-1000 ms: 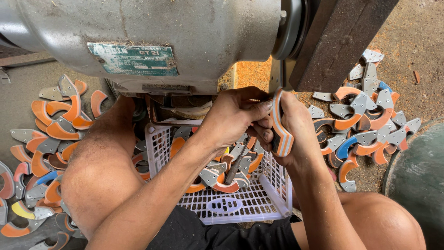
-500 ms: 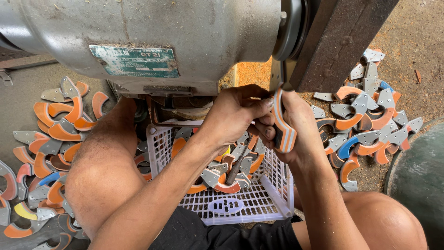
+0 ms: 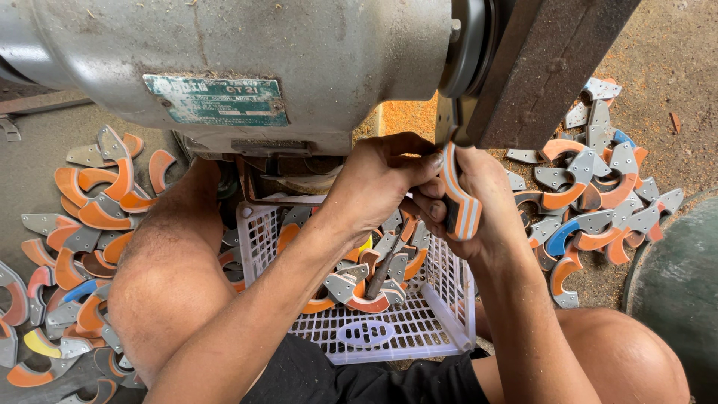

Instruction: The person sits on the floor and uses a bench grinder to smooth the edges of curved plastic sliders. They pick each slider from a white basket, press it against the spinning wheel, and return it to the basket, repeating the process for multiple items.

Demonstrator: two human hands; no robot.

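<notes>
The grey motor housing (image 3: 247, 67) closed the whole upper left of the frame, and the dark guard (image 3: 553, 60) blocked the upper right. Below, the white basket (image 3: 396, 333) stood between the knees. Piles of curved pieces (image 3: 82, 217) crowded the floor on both sides.

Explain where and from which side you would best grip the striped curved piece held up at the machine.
Grip the striped curved piece at its lower, wider end, probably from both flat sides, as the left hand and right hand do. Its top edge sits against the machine's wheel guard, so that end stays free.
</notes>
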